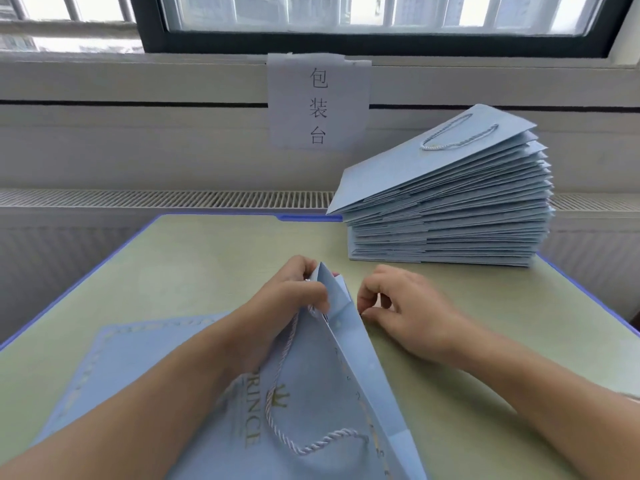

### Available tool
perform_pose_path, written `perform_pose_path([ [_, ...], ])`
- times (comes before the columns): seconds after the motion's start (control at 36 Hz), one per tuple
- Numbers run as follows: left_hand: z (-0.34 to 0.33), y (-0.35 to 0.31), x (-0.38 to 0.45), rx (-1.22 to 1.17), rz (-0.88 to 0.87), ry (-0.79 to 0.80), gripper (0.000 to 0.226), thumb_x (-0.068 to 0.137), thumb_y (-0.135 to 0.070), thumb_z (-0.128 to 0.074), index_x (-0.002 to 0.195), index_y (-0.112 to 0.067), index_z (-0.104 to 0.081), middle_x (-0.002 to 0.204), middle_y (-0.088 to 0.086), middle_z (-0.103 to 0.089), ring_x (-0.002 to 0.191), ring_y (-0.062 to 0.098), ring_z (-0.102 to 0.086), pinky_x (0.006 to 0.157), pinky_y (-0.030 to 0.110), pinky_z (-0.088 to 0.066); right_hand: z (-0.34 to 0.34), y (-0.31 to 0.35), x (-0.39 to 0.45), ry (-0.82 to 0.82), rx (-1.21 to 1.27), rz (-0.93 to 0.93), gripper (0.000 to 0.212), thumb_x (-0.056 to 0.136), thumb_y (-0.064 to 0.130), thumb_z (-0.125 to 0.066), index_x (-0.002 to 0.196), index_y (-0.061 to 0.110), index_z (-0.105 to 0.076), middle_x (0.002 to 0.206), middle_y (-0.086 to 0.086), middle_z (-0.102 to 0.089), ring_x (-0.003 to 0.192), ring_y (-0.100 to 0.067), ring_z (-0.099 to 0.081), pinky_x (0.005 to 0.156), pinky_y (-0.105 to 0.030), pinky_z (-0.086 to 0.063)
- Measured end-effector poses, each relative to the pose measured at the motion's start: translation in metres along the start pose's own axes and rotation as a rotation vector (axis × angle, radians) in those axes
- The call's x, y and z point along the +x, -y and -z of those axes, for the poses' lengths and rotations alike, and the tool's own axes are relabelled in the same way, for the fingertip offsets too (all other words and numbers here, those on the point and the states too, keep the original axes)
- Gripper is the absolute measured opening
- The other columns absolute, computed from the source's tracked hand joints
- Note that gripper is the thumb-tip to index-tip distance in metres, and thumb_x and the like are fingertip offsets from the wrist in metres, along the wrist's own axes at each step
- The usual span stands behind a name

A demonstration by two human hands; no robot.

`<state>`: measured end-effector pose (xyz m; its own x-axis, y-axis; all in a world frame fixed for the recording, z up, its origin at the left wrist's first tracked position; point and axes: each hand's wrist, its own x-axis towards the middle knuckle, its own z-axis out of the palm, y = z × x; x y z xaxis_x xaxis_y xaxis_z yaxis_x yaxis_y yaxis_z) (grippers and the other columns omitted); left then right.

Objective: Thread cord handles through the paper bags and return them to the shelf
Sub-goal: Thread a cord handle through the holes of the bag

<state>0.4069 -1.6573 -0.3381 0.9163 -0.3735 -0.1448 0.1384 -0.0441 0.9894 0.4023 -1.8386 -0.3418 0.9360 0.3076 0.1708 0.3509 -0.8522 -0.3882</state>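
On the green surface (214, 258), a pale blue paper bag (332, 393) lies nearest the viewer, its mouth end lifted. The left hand (294, 292) pinches the bag's top edge and white twisted cord (277, 393); the right hand (398, 303), just right of the bag, has fingers curled at its rim. The cord end could slip back out if that pinch loosens.

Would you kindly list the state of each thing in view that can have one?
Paper bag being worked on: mouth spread open, tilted, held up off the table.
Cord handle: one end at the bag's top edge, the rest hanging slack over the bag's printed face.
Left hand: grips the bag's top edge.
Right hand: fingers curled, pinching at the bag's rim.
Stack of bags: folded flat, fanned; top bag has its handle.
Window: closed.
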Motion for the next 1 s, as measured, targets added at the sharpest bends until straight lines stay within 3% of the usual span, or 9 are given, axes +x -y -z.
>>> perform_pose_path([
  [0.14, 0.002, 0.001, 0.0, -0.001, -0.023, 0.019, 0.056, 0.054, -0.013, -0.053, 0.109, -0.006, -0.048, 0.098, 0.007, -0.06, 0.078, 0.024, -0.059, 0.066, 0.035, -0.05, -0.005, 0.01, -0.003, 0.001, 0.174, 0.028, 0.029, 0.086, 0.008, -0.06, 0.069, 0.029, -0.052, 0.072, 0.011, -0.05, 0.064, -0.006, -0.042, 0.061, -0.026, -0.036],
  [0.19, 0.002, 0.002, 0.0, -0.017, -0.025, 0.024, 0.053, 0.054, -0.013, -0.052, 0.106, -0.007, -0.048, 0.095, 0.007, -0.06, 0.076, 0.025, -0.058, 0.067, 0.036, -0.049, -0.007, 0.009, -0.004, 0.019, 0.246, 0.033, 0.016, 0.086, 0.005, -0.058, 0.075, 0.017, -0.063, 0.074, 0.001, -0.057, 0.068, -0.015, -0.047, 0.064, -0.035, -0.04],
  [0.31, 0.003, 0.003, 0.001, -0.041, -0.022, 0.024, 0.051, 0.054, -0.013, -0.053, 0.104, -0.009, -0.047, 0.096, 0.014, -0.056, 0.078, 0.028, -0.057, 0.07, 0.039, -0.048, -0.009, 0.011, -0.007, 0.063, 0.426, 0.05, 0.015, 0.088, 0.002, -0.056, 0.082, 0.008, -0.068, 0.08, -0.017, -0.063, 0.067, -0.017, -0.046, 0.063, -0.032, -0.039],
  [0.36, 0.004, 0.004, 0.002, -0.049, -0.027, 0.021, 0.052, 0.054, -0.013, -0.054, 0.106, -0.009, -0.047, 0.102, 0.016, -0.055, 0.084, 0.03, -0.055, 0.075, 0.043, -0.046, -0.009, 0.013, -0.008, 0.068, 0.525, 0.054, 0.013, 0.09, 0.001, -0.057, 0.084, 0.004, -0.069, 0.076, -0.013, -0.065, 0.065, -0.01, -0.048, 0.063, -0.028, -0.041],
  [0.47, 0.006, 0.005, 0.003, -0.046, -0.029, 0.038, 0.055, 0.055, -0.015, -0.055, 0.11, -0.008, -0.049, 0.103, 0.016, -0.056, 0.085, 0.03, -0.056, 0.075, 0.044, -0.047, -0.011, 0.017, -0.009, 0.041, 0.687, 0.049, 0.013, 0.089, -0.002, -0.061, 0.08, 0.005, -0.068, 0.062, 0.013, -0.06, 0.054, 0.006, -0.049, 0.055, -0.009, -0.039],
  [0.61, 0.005, 0.004, 0.003, -0.031, -0.036, 0.062, 0.049, 0.056, -0.015, -0.053, 0.105, -0.008, -0.049, 0.095, 0.015, -0.056, 0.077, 0.028, -0.058, 0.065, 0.036, -0.049, -0.013, 0.017, -0.01, 0.012, 0.727, 0.051, 0.01, 0.087, 0.0, -0.063, 0.081, 0.006, -0.068, 0.068, 0.005, -0.062, 0.056, 0.002, -0.047, 0.055, -0.01, -0.039],
  [0.81, 0.007, 0.002, 0.002, -0.041, -0.049, 0.083, 0.038, 0.057, -0.013, -0.052, 0.094, -0.008, -0.048, 0.089, 0.014, -0.052, 0.074, 0.028, -0.052, 0.064, 0.036, -0.046, -0.016, 0.02, -0.011, -0.006, 0.853, 0.04, 0.014, 0.087, -0.005, -0.062, 0.077, 0.003, -0.066, 0.064, 0.005, -0.061, 0.055, 0.01, -0.052, 0.054, -0.006, -0.039],
  [0.89, 0.007, 0.001, 0.001, -0.062, -0.054, 0.118, 0.035, 0.055, -0.01, -0.05, 0.089, -0.006, -0.05, 0.086, 0.013, -0.054, 0.072, 0.027, -0.053, 0.062, 0.033, -0.046, -0.017, 0.018, -0.011, -0.018, 0.858, 0.026, 0.018, 0.087, -0.002, -0.063, 0.073, 0.009, -0.066, 0.06, 0.009, -0.061, 0.052, 0.003, -0.049, 0.052, -0.01, -0.04],
  [1.0, 0.007, -0.002, -0.002, -0.066, -0.058, 0.151, 0.03, 0.052, -0.007, -0.047, 0.081, -0.009, -0.055, 0.081, 0.013, -0.057, 0.065, 0.024, -0.056, 0.056, 0.029, -0.049, -0.016, 0.017, -0.011, 0.014, 0.841, 0.05, 0.009, 0.088, -0.004, -0.061, 0.081, -0.002, -0.067, 0.066, 0.004, -0.061, 0.055, 0.007, -0.05, 0.054, -0.008, -0.039],
])
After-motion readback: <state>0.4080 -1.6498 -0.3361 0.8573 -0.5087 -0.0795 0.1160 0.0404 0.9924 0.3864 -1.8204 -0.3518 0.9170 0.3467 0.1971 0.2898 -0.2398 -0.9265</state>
